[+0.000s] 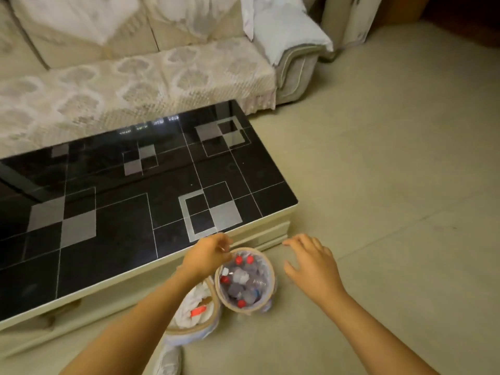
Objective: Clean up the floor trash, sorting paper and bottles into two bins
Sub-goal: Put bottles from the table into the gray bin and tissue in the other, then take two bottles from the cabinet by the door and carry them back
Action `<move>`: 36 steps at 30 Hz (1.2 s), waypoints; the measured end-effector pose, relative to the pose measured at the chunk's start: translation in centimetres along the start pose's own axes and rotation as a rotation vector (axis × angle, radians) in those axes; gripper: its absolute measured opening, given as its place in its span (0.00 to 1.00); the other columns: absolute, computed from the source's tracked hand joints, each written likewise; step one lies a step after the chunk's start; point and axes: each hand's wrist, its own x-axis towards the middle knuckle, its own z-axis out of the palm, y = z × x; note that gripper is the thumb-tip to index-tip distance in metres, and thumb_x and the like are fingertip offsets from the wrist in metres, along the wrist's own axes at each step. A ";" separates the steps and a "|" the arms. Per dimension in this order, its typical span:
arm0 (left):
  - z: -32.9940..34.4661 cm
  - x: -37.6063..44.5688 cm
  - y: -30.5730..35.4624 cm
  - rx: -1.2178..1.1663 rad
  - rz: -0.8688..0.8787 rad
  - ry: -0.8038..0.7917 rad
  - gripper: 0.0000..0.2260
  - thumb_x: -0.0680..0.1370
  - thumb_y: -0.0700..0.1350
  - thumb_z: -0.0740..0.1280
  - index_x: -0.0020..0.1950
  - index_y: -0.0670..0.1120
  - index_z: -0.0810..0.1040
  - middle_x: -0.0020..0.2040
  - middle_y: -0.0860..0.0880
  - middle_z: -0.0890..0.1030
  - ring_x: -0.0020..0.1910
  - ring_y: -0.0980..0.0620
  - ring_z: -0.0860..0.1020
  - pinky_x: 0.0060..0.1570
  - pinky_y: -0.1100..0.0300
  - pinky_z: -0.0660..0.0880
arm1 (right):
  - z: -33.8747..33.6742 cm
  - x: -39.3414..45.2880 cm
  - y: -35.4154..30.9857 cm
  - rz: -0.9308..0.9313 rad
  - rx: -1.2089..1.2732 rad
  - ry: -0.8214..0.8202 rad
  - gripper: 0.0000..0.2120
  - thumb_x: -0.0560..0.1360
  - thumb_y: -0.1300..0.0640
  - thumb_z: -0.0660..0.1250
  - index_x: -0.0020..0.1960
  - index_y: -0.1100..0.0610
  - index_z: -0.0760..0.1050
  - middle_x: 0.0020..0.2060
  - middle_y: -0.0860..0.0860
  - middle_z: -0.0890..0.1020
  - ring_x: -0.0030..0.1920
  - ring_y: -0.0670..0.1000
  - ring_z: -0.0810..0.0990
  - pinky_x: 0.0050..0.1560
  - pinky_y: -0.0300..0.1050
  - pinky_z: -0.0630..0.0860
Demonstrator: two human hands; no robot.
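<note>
The left hand reaches forward with the forearm stretched out over the paper bin, its fingers curled in at the far rim of the bottle bin; whether they pinch that rim or merely hover above it cannot be told from the blur; the right hand is held out palm down over the floor, fingers spread and relaxed, holding nothing, just to the right of the bottle bin and apart from it; the bottle bin stands on the floor against the front edge of the black glass-topped desk, filled with clear bottles bearing red caps; the paper bin sits touching it on the near left, partly hidden under the left forearm, with crumpled white paper inside; a pale sofa runs behind the desk; a light shoe shows at the bottom edge, just below the paper bin.
</note>
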 end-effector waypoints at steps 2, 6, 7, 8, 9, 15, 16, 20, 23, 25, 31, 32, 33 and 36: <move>-2.3 -1.4 5.5 0.021 0.090 0.028 0.09 0.73 0.52 0.71 0.52 0.56 0.78 0.47 0.58 0.81 0.45 0.58 0.78 0.44 0.61 0.75 | -5.5 -1.0 1.2 -0.002 0.006 0.035 0.16 0.68 0.50 0.66 0.55 0.50 0.77 0.50 0.50 0.78 0.49 0.55 0.79 0.44 0.49 0.74; -7.8 -2.9 15.7 0.054 0.232 0.069 0.11 0.74 0.52 0.71 0.54 0.56 0.77 0.46 0.59 0.80 0.46 0.61 0.78 0.50 0.55 0.78 | -15.7 -1.6 2.7 0.011 0.039 0.160 0.18 0.72 0.51 0.67 0.62 0.50 0.74 0.56 0.49 0.76 0.57 0.53 0.74 0.51 0.48 0.70; -8.9 -3.1 18.0 0.072 0.265 0.084 0.11 0.74 0.53 0.71 0.55 0.56 0.77 0.47 0.58 0.80 0.46 0.61 0.78 0.50 0.55 0.79 | -17.8 -1.5 3.2 0.016 0.047 0.186 0.18 0.73 0.50 0.66 0.63 0.50 0.73 0.57 0.49 0.76 0.58 0.52 0.74 0.53 0.48 0.70; -9.9 -3.2 20.4 0.102 0.304 0.098 0.12 0.74 0.53 0.70 0.56 0.55 0.77 0.47 0.58 0.80 0.46 0.60 0.79 0.49 0.55 0.79 | -19.8 -1.3 3.7 0.017 0.053 0.212 0.19 0.74 0.50 0.66 0.64 0.49 0.72 0.58 0.48 0.76 0.59 0.52 0.73 0.54 0.47 0.70; -10.6 -3.2 22.6 0.145 0.342 0.103 0.12 0.74 0.53 0.70 0.57 0.55 0.77 0.48 0.58 0.81 0.46 0.60 0.79 0.49 0.55 0.79 | -21.7 -1.1 4.2 0.020 0.056 0.231 0.19 0.74 0.50 0.65 0.64 0.48 0.72 0.58 0.47 0.75 0.59 0.51 0.73 0.55 0.47 0.70; -14.4 -1.3 34.2 0.345 0.569 0.130 0.12 0.76 0.55 0.67 0.58 0.55 0.76 0.50 0.57 0.81 0.46 0.60 0.79 0.48 0.56 0.79 | -31.7 2.2 8.4 0.039 0.069 0.322 0.18 0.74 0.50 0.66 0.63 0.47 0.72 0.59 0.46 0.75 0.61 0.50 0.72 0.56 0.46 0.71; -15.3 -0.6 36.1 0.350 0.596 0.159 0.11 0.76 0.56 0.67 0.57 0.56 0.76 0.49 0.59 0.81 0.45 0.61 0.79 0.47 0.58 0.79 | -33.4 3.0 9.4 0.042 0.060 0.334 0.17 0.73 0.50 0.66 0.62 0.47 0.72 0.59 0.46 0.75 0.61 0.49 0.72 0.56 0.46 0.71; -18.7 3.7 42.4 0.348 0.672 0.252 0.09 0.76 0.58 0.66 0.55 0.58 0.76 0.46 0.61 0.79 0.43 0.62 0.78 0.45 0.58 0.78 | -40.0 6.8 14.4 0.069 -0.001 0.392 0.16 0.74 0.49 0.66 0.61 0.47 0.73 0.57 0.45 0.75 0.61 0.49 0.72 0.56 0.45 0.70; -20.2 8.2 47.2 0.374 0.700 0.274 0.09 0.76 0.57 0.66 0.55 0.57 0.77 0.46 0.60 0.80 0.44 0.60 0.79 0.46 0.56 0.79 | -44.5 9.8 18.1 0.114 -0.006 0.403 0.15 0.75 0.48 0.64 0.62 0.45 0.72 0.57 0.43 0.75 0.61 0.47 0.71 0.57 0.45 0.71; -20.5 11.1 50.7 0.386 0.700 0.275 0.11 0.76 0.55 0.67 0.56 0.55 0.77 0.49 0.57 0.81 0.47 0.57 0.80 0.49 0.57 0.78 | -47.2 11.7 20.6 0.135 -0.031 0.377 0.16 0.75 0.47 0.64 0.63 0.44 0.72 0.58 0.43 0.75 0.62 0.47 0.71 0.58 0.46 0.71; -20.1 17.8 64.5 0.255 0.798 0.267 0.06 0.75 0.54 0.69 0.50 0.58 0.76 0.46 0.58 0.81 0.46 0.58 0.80 0.49 0.58 0.77 | -55.0 15.1 29.1 0.230 -0.113 0.434 0.17 0.76 0.45 0.62 0.64 0.43 0.71 0.60 0.42 0.74 0.63 0.47 0.70 0.62 0.47 0.68; -19.7 18.6 66.9 0.248 0.816 0.262 0.05 0.75 0.54 0.68 0.49 0.59 0.75 0.45 0.59 0.81 0.45 0.59 0.80 0.49 0.58 0.77 | -56.2 15.6 30.6 0.244 -0.112 0.448 0.17 0.76 0.44 0.62 0.64 0.43 0.71 0.60 0.42 0.74 0.63 0.46 0.70 0.60 0.46 0.68; -19.3 19.6 69.2 0.246 0.835 0.257 0.04 0.75 0.55 0.68 0.49 0.59 0.76 0.44 0.60 0.80 0.44 0.60 0.79 0.48 0.59 0.77 | -57.2 16.3 32.1 0.259 -0.110 0.461 0.17 0.76 0.44 0.62 0.64 0.43 0.70 0.60 0.42 0.73 0.63 0.46 0.70 0.59 0.45 0.67; -17.3 22.9 75.1 0.254 0.888 0.247 0.06 0.75 0.57 0.67 0.50 0.59 0.77 0.43 0.62 0.79 0.42 0.63 0.77 0.45 0.60 0.76 | -59.1 19.0 36.9 0.284 -0.110 0.462 0.17 0.76 0.45 0.62 0.64 0.43 0.70 0.61 0.42 0.73 0.63 0.46 0.69 0.59 0.45 0.67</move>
